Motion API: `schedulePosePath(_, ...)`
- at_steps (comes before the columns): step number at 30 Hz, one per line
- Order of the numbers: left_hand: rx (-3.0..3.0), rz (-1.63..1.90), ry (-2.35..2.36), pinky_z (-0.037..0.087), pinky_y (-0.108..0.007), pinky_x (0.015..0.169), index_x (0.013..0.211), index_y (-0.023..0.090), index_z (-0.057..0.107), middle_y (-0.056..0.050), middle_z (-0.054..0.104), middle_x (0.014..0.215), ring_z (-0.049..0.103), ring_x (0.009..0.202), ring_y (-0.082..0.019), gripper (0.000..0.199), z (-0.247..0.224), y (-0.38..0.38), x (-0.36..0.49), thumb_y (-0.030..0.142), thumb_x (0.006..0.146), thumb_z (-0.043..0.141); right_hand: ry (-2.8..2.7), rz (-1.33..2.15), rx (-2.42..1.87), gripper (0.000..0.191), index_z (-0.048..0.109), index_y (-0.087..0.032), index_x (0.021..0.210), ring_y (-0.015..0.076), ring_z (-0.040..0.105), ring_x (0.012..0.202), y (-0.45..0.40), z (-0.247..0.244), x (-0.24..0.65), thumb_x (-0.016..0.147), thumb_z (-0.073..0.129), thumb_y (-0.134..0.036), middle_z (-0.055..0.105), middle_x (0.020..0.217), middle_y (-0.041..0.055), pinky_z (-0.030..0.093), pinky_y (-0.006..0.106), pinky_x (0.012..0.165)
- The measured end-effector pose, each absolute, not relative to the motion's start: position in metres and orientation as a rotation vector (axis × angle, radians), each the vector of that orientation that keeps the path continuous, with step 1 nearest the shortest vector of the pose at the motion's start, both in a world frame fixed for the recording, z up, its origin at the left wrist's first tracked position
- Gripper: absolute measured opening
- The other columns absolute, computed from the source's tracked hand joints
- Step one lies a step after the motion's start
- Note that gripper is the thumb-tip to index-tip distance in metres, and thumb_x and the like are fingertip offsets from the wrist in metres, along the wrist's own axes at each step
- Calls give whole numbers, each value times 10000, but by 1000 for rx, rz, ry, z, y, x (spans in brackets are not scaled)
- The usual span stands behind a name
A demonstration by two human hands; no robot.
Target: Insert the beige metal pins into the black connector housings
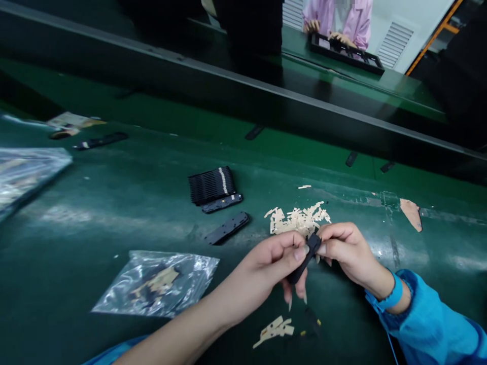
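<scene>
A slim black plastic part point(304, 261) is held tilted between the thumb and fingers of my left hand point(279, 261). My right hand point(344, 251) is closed in a pinch against the part's upper end; whatever its fingertips hold is too small or hidden to name. Just beyond both hands lies a loose pile of cream-coloured thin cut pieces point(299, 219). Below my left hand are a few more cream pieces point(274, 330) and dark strips with yellow spots point(314, 322). To the left, a row of similar black parts point(211, 186) stands packed together, with a single black part point(228, 228) in front.
A clear plastic bag point(155, 286) with cream pieces lies at left front, another bag point(30, 170) at far left. A dark rail point(243, 96) crosses behind the green work surface point(133, 203). Across it, a person in pink point(359, 23) handles a black tray point(346, 53).
</scene>
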State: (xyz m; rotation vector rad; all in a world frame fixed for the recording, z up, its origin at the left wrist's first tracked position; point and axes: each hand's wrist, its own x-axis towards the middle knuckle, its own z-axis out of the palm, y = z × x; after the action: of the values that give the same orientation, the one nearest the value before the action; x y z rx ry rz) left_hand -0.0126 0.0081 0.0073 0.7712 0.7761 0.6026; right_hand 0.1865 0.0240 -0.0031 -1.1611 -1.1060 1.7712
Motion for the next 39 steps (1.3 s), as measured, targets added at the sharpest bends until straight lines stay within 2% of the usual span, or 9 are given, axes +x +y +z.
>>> schedulePosePath(4,996,709,931,511,-240,572,883,195,610,1,673,650,630,625,-152,305,7,7,-11,478,996,619,-1200,1670,-1191,76,787,-208,694,111,482,536,28,-5,192,766,763,-213,660,629,-8,382,253,533)
schedulePosePath(7,1126,774,1065,509,-266,620,881,207,608,11,676,680,635,661,-160,248,7,3,-11,413,1015,582,-1235,1585,-1222,51,785,-210,758,116,490,551,29,1,193,773,805,-254,662,673,-2,401,252,528)
schedulePosePath(12,1248,839,1133,503,-295,673,871,220,608,24,681,683,654,678,-167,203,6,-1,-11,357,1013,561,-1301,1498,-1269,126,746,-211,783,132,537,608,22,12,190,757,855,-268,636,697,-4,405,243,522)
schedulePosePath(21,1252,802,1130,498,-292,647,860,225,601,24,685,667,659,657,-172,215,9,-1,-9,369,1010,546,-1369,1361,-1328,103,734,-204,721,127,511,589,20,17,187,792,793,-249,625,672,-3,395,259,533)
schedulePosePath(31,1033,704,951,473,-226,548,867,207,594,28,647,639,610,605,-140,273,8,4,-10,447,996,577,-1337,1375,-1355,125,714,-208,690,124,465,547,18,19,185,766,794,-266,592,617,-11,379,265,509)
schedulePosePath(39,885,702,811,476,-190,500,867,188,608,20,647,608,588,557,-122,368,2,9,-11,536,975,658,-1296,1450,-1349,121,722,-204,756,129,463,583,22,15,186,778,804,-289,582,627,-23,368,259,529)
